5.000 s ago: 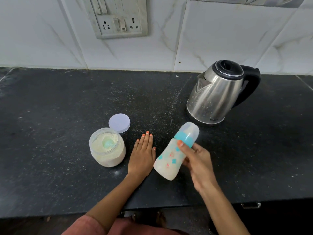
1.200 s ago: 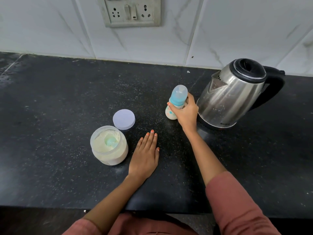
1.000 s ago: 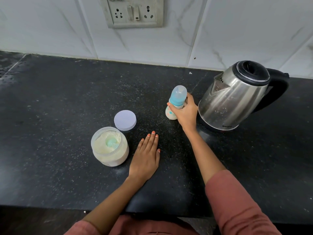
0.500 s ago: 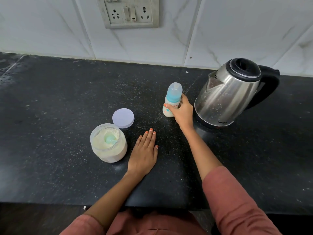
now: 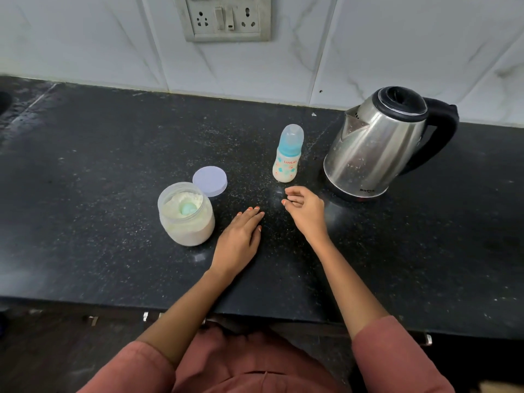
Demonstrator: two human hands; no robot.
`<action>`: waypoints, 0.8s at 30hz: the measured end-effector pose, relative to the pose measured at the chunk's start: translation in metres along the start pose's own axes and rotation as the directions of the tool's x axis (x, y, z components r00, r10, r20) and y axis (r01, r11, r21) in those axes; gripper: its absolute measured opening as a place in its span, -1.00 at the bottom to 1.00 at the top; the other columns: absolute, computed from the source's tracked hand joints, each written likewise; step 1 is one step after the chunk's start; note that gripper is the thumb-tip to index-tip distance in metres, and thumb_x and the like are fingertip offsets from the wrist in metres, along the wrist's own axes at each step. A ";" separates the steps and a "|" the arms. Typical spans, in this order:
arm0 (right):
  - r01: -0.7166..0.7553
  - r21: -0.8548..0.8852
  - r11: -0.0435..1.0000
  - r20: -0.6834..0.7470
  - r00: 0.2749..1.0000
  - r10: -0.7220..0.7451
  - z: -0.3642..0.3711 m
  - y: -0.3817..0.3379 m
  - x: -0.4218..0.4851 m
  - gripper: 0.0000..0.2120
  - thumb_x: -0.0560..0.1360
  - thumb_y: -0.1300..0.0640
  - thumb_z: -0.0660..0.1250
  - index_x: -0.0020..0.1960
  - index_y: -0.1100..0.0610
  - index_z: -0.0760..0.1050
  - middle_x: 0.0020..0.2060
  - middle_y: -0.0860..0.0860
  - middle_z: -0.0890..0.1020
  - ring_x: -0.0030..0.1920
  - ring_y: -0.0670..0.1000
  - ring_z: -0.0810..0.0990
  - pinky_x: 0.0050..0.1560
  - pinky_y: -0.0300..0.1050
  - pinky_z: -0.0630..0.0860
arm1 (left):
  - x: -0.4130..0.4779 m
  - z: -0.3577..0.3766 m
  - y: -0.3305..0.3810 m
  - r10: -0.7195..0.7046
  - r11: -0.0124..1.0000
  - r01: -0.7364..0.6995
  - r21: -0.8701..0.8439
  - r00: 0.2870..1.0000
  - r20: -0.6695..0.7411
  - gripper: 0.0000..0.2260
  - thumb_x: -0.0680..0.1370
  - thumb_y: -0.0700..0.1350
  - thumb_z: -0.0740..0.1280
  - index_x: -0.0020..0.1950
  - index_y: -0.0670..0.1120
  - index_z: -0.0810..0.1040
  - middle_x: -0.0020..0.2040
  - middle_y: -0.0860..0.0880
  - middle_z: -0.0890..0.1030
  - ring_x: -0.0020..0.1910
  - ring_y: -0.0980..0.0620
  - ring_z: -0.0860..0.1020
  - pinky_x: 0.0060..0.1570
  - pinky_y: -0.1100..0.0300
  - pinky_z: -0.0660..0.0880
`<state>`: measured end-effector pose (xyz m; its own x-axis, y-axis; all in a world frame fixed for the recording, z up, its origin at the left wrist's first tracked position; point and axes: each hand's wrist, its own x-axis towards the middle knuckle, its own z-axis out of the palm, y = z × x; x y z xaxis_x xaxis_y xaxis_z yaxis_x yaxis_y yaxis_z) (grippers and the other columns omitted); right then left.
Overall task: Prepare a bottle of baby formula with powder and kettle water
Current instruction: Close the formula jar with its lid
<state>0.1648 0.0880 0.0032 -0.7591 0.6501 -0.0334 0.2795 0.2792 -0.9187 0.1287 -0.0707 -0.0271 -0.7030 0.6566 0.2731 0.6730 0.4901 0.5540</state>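
Bottle (image 5: 287, 158) stands upright, capped, beside kettle (image 5: 377, 146). Right hand (image 5: 304, 212) loosely curled, empty; left hand (image 5: 241, 239) flat, fingers together, on counter (image 5: 85, 154).

Small milky-white plastic baby bottle w/ blue collar & clear cap (image 5: 287, 163): red brand word on body, approx "LuvLap", last letters not sharp. Stainless-steel electric kettle w/ black lid & handle (image 5: 377, 146): small dark brand mark low on body nr base, too blurred to read. No other legible text.
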 end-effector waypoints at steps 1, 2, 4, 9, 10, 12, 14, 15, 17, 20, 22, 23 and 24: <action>0.005 0.009 1.000 0.024 1.000 -0.005 0.002 -0.001 -0.004 -0.78 0.43 0.32 0.36 0.08 0.22 0.54 0.02 0.08 0.63 0.00 -0.05 0.58 0.06 -0.25 0.50 | -0.003 -0.005 0.004 0.014 1.000 -0.014 -0.014 0.999 -0.034 -0.69 0.54 -0.14 0.15 0.23 -0.17 0.51 0.25 -0.12 0.53 0.29 -0.05 0.45 0.35 0.18 0.18; 0.012 0.019 1.000 0.051 0.999 -0.013 0.004 -0.003 -0.007 -0.78 0.43 0.33 0.36 0.07 0.22 0.54 0.00 0.05 0.62 0.00 -0.06 0.57 0.06 -0.25 0.49 | -0.007 -0.011 0.007 0.032 0.999 -0.034 -0.031 0.998 -0.063 -0.68 0.54 -0.11 0.13 0.22 -0.16 0.52 0.23 -0.10 0.55 0.27 -0.01 0.46 0.34 0.23 0.23; 0.026 0.038 0.999 0.110 0.994 -0.030 0.010 -0.008 -0.014 -0.77 0.42 0.35 0.37 0.07 0.21 0.54 -0.04 0.00 0.60 0.01 -0.04 0.57 0.06 -0.25 0.49 | -0.013 -0.024 0.011 0.074 0.994 -0.083 -0.073 0.990 -0.117 -0.68 0.54 -0.10 0.13 0.20 -0.15 0.53 0.20 -0.09 0.57 0.24 0.05 0.45 0.29 0.23 0.31; 0.074 0.058 0.996 0.277 0.957 -0.087 0.031 -0.023 -0.029 -0.70 0.39 0.32 0.41 0.11 0.18 0.52 0.00 -0.04 0.58 0.05 -0.07 0.56 0.07 -0.30 0.47 | -0.025 -0.064 0.006 0.137 0.976 -0.188 -0.112 0.923 -0.359 -0.77 0.52 -0.21 0.22 0.15 -0.21 0.53 0.14 -0.06 0.55 0.22 0.04 0.45 0.28 0.26 0.33; 0.084 0.059 0.995 0.305 0.947 -0.098 0.036 -0.026 -0.032 -0.69 0.39 0.31 0.42 0.12 0.16 0.53 0.02 -0.03 0.59 0.05 -0.08 0.56 0.08 -0.30 0.47 | -0.027 -0.073 0.002 0.135 0.976 -0.194 -0.102 0.897 -0.422 -0.77 0.51 -0.22 0.24 0.14 -0.20 0.51 0.13 -0.04 0.54 0.22 0.04 0.45 0.28 0.27 0.31; 0.100 0.049 0.994 0.334 0.936 -0.111 0.047 -0.032 -0.033 -0.69 0.40 0.29 0.42 0.13 0.14 0.53 0.07 0.00 0.60 0.08 -0.08 0.56 0.13 -0.26 0.48 | -0.030 -0.089 -0.010 0.109 0.982 -0.175 -0.076 0.841 -0.529 -0.75 0.49 -0.19 0.28 0.15 -0.19 0.46 0.15 -0.03 0.51 0.24 0.05 0.43 0.29 0.29 0.26; 0.108 0.041 0.993 0.332 0.936 -0.116 0.058 -0.040 -0.028 -0.70 0.41 0.29 0.41 0.13 0.14 0.53 0.09 0.03 0.60 0.09 -0.08 0.55 0.14 -0.25 0.47 | -0.031 -0.102 -0.028 0.032 0.988 -0.113 -0.108 0.820 -0.571 -0.66 0.46 -0.10 0.32 0.20 -0.17 0.40 0.19 0.02 0.45 0.31 0.13 0.34 0.32 0.26 0.22; 0.106 0.033 0.994 0.322 0.940 -0.111 0.064 -0.043 -0.024 -0.70 0.41 0.29 0.40 0.13 0.16 0.53 0.10 0.04 0.60 0.09 -0.08 0.54 0.14 -0.26 0.46 | -0.032 -0.106 -0.038 -0.020 0.985 -0.078 -0.151 0.828 -0.560 -0.58 0.45 -0.03 0.34 0.24 -0.15 0.36 0.24 0.11 0.41 0.34 0.17 0.29 0.34 0.24 0.20; 0.105 -0.007 0.994 0.295 0.950 -0.098 0.075 -0.050 -0.011 -0.69 0.42 0.28 0.40 0.15 0.17 0.52 0.11 0.06 0.60 0.09 -0.08 0.53 0.12 -0.28 0.44 | -0.031 -0.111 -0.058 -0.113 0.967 -0.013 -0.254 0.873 -0.475 -0.40 0.42 0.18 0.34 0.34 -0.09 0.27 0.32 0.25 0.26 0.37 0.20 0.21 0.37 0.24 0.16; 0.176 -0.171 0.969 0.304 0.945 -0.118 0.095 -0.058 0.015 -0.62 0.40 0.25 0.42 0.20 0.18 0.49 0.18 0.08 0.55 0.18 0.01 0.52 0.16 -0.22 0.43 | -0.030 -0.111 -0.084 -0.191 0.906 0.083 -0.414 0.956 -0.225 -0.16 0.31 0.35 0.35 0.42 -0.03 0.13 0.39 0.13 0.15 0.42 0.12 0.16 0.41 0.25 0.12; 0.231 -0.303 0.924 0.369 0.923 -0.110 0.107 -0.063 0.033 -0.53 0.38 0.19 0.44 0.27 0.14 0.43 0.27 0.07 0.47 0.27 0.06 0.44 0.27 -0.08 0.39 | -0.028 -0.111 -0.095 -0.216 0.849 0.165 -0.501 0.975 -0.045 -0.04 0.22 0.38 0.39 0.45 0.01 0.06 0.43 0.10 0.12 0.44 0.15 0.13 0.39 0.34 0.09; 0.258 -0.361 0.896 0.417 0.904 -0.093 0.112 -0.066 0.041 -0.46 0.38 0.15 0.45 0.32 0.11 0.39 0.32 0.06 0.41 0.32 0.08 0.38 0.31 -0.01 0.35 | -0.027 -0.110 -0.098 -0.211 0.823 0.192 -0.534 0.977 0.026 -0.01 0.19 0.37 0.42 0.45 0.03 0.04 0.45 0.09 0.13 0.45 0.15 0.14 0.38 0.36 0.09; 0.296 -0.417 0.860 0.473 0.878 -0.073 0.115 -0.069 0.048 -0.39 0.37 0.11 0.46 0.37 0.09 0.33 0.36 0.06 0.35 0.35 0.10 0.32 0.35 0.01 0.30 | -0.026 -0.109 -0.098 -0.195 0.805 0.203 -0.558 0.978 0.075 0.01 0.17 0.36 0.45 0.46 0.03 0.04 0.46 0.08 0.14 0.45 0.15 0.15 0.37 0.37 0.11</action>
<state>0.0414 0.0191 0.0196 -0.9650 0.2164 -0.1479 0.2604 0.7269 -0.6355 0.0560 -0.1984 -0.0029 -0.8013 0.5898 0.1002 0.2706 0.2080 0.9400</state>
